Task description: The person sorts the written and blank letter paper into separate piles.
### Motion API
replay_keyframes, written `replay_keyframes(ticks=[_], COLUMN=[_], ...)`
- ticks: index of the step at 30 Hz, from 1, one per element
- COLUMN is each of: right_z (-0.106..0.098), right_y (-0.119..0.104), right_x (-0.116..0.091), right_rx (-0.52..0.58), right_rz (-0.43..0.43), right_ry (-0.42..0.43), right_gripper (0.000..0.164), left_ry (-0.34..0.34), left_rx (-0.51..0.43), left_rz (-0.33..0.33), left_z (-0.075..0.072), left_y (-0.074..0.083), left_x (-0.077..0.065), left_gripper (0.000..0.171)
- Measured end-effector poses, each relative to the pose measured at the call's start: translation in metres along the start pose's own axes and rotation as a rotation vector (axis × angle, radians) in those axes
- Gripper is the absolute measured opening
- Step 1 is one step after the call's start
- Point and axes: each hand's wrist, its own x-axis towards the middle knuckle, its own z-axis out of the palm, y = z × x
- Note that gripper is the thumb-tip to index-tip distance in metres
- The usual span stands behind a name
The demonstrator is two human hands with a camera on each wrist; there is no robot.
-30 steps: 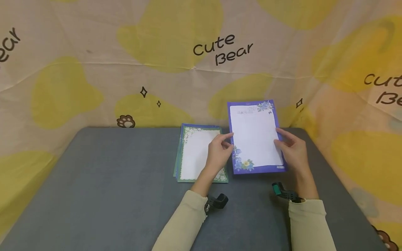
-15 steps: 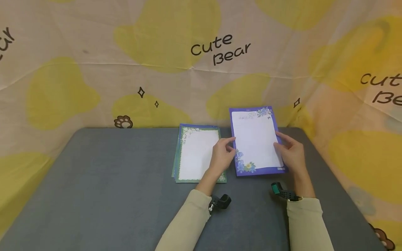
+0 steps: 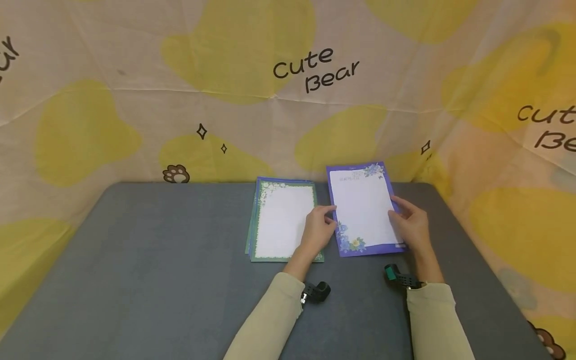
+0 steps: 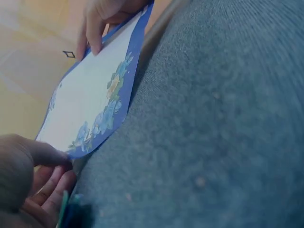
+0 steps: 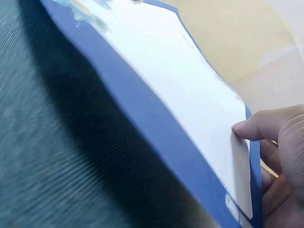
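Note:
A sheet of writing paper [image 3: 363,210] with a blue-violet border and blue flowers at two corners is held tilted just over the table. My left hand [image 3: 317,229] pinches its left edge between thumb and fingers. On the opposite edge, my right hand [image 3: 414,225] grips the sheet, its thumb on the white front and its fingers behind, as the right wrist view shows. In the left wrist view the sheet [image 4: 90,90] bows slightly between both hands, with a gap of shadow under its lower edge.
Left of the held sheet lies a small stack of bordered paper [image 3: 281,220], a green floral sheet on top and blue and green edges peeking out; my left hand partly covers it. Both rest on a grey table [image 3: 171,280]. A patterned cloth [image 3: 252,125] hangs behind.
Both hands have lowered the blue-bordered sheet toward the table, its top edge dropping and tilting to the left. The right hand has shifted slightly left and down; the stack stays put.

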Motion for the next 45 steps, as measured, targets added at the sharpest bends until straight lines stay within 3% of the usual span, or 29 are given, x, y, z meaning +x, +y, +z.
replay_keyframes(ticks=[6,18,26,32,45], right_z=[0.007,0.013,0.016,0.015,0.017], right_y=[0.011,0.015,0.016,0.018,0.024], right_x=[0.002,-0.001,0.001,0.002,0.004], right_rx=[-0.036,-0.054,-0.129,-0.203,-0.304], right_rz=[-0.017,-0.017,-0.05,-0.048,-0.177], right_ry=[0.002,-0.013,-0.001,-0.055,-0.078], right_gripper=[0.046,0.05,0.049,0.051,0.048], left_ry=[-0.017,-0.01,0.006,0.04,0.09], left_rx=[0.061,0.257,0.289,0.297,0.294], left_rz=[-0.026,0.053,0.029,0.015,-0.011], left_z=[0.003,0.011,0.012,0.015,0.019], left_y=[-0.003,-0.007,-0.002,0.001,0.002], left_x=[0.0,-0.001,-0.003,-0.003,-0.004], left_gripper=[0.04,0.032,0.03,0.027,0.024])
